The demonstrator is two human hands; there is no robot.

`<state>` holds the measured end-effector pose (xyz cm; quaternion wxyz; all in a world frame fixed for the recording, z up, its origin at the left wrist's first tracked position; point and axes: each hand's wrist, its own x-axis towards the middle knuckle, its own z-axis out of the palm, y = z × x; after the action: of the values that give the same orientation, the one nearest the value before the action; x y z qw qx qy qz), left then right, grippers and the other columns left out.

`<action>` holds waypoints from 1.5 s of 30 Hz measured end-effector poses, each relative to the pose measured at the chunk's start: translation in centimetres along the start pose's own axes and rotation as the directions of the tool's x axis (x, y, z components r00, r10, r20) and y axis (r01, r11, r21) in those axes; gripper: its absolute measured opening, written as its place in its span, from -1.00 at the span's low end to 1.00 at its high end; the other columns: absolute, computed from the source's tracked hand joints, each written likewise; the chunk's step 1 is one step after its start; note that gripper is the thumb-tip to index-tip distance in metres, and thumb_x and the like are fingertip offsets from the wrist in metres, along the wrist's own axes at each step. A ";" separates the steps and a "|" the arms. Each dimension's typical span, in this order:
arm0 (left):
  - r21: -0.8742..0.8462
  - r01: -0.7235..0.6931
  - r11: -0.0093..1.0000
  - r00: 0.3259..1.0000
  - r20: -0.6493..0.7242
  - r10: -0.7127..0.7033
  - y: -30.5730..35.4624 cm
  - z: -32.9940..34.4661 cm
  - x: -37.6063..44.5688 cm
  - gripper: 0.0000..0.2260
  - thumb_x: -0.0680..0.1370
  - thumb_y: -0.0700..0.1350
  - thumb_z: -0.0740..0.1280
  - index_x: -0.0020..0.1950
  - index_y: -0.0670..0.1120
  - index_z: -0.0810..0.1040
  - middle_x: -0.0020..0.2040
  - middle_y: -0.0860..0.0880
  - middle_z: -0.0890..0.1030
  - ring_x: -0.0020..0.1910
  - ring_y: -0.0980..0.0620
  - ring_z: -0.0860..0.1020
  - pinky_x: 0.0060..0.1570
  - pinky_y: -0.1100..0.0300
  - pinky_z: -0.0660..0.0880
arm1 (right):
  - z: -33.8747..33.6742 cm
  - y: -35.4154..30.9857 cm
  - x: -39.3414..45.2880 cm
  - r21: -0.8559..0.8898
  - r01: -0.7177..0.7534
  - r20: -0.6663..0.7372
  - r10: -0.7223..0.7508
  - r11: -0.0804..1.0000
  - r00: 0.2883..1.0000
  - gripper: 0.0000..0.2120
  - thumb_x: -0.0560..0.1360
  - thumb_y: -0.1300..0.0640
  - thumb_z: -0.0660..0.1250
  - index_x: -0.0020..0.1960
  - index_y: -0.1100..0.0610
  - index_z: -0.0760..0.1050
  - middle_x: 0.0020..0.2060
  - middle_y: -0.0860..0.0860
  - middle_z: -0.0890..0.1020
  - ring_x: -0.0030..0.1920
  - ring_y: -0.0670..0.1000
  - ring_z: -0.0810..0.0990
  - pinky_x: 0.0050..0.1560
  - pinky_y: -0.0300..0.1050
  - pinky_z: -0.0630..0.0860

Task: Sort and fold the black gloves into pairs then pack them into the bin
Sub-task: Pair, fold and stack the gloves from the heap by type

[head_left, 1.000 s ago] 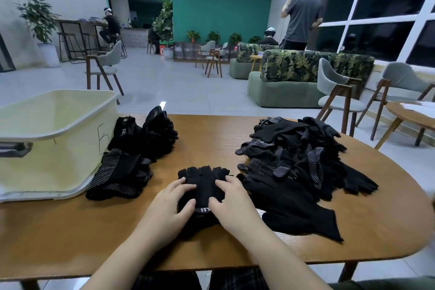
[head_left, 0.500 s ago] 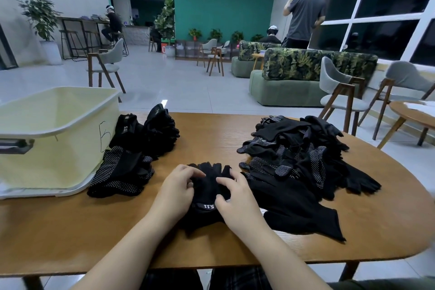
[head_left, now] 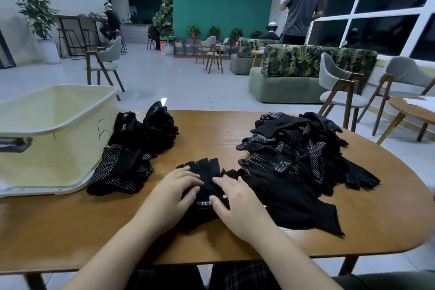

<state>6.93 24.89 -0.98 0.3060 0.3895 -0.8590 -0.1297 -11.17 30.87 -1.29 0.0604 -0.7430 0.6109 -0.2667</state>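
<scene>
A black glove pair (head_left: 207,168) with a white-lettered cuff lies flat on the wooden table (head_left: 211,129), fingertips pointing away from me. My left hand (head_left: 174,195) rests on its left side with the fingers laid across it. My right hand (head_left: 235,200) presses on its right side, fingers straight and thumb on the cuff label. A loose heap of black gloves (head_left: 294,160), some dotted with white grip points, lies to the right and touches the pair. Folded glove bundles (head_left: 146,129) and a dotted bundle (head_left: 120,173) sit to the left beside the pale yellow bin (head_left: 54,125).
The bin stands on the table's left end and shows nothing inside from this angle. Chairs (head_left: 339,92), a green sofa (head_left: 294,82) and a small round table (head_left: 414,108) stand beyond the table. A person stands at the far right by the window.
Half a second ago both hands were bunching the glove's fingers toward the cuff. Now the glove lies spread flat and both hands press down on it.
</scene>
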 end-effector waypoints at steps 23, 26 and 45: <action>-0.184 0.141 0.973 0.988 0.083 -0.128 -0.8 -0.6 -2.6 -0.86 0.52 0.01 0.34 0.06 0.20 0.53 -0.08 0.22 0.62 -0.05 0.21 0.57 -0.01 0.13 0.51 | -0.2 1.1 -0.7 0.086 0.087 0.124 -0.097 0.993 0.987 -0.48 0.47 0.07 0.26 0.41 -0.08 0.26 0.27 -0.18 0.44 0.29 -0.16 0.36 0.34 -0.18 0.29; -0.279 0.175 0.944 0.985 0.037 -0.171 -0.8 -0.7 -2.9 -0.85 0.48 0.15 0.27 0.02 0.20 0.52 -0.16 0.12 0.64 -0.19 0.05 0.61 -0.13 -0.03 0.56 | -0.1 1.1 -0.9 0.121 0.063 0.156 -0.081 0.991 0.984 -0.38 0.43 -0.08 0.29 0.44 -0.17 0.15 0.28 -0.23 0.41 0.29 -0.16 0.35 0.33 -0.18 0.31; -0.308 0.189 0.932 0.959 -0.144 -0.242 -1.0 -0.4 -2.2 -0.60 0.56 -0.14 0.30 0.30 0.27 0.37 0.06 0.31 0.47 -0.06 0.25 0.52 -0.01 0.25 0.46 | 0.4 -1.7 4.3 0.086 -0.145 -0.012 0.147 0.986 0.989 -0.68 0.62 -0.08 0.12 0.28 0.08 0.34 0.07 0.08 0.61 0.08 0.19 0.54 -0.04 0.00 0.39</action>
<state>8.91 25.93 -2.03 0.4201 0.4425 -0.7511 -0.2520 -9.01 27.11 0.44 0.1059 -0.6906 0.6522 -0.2940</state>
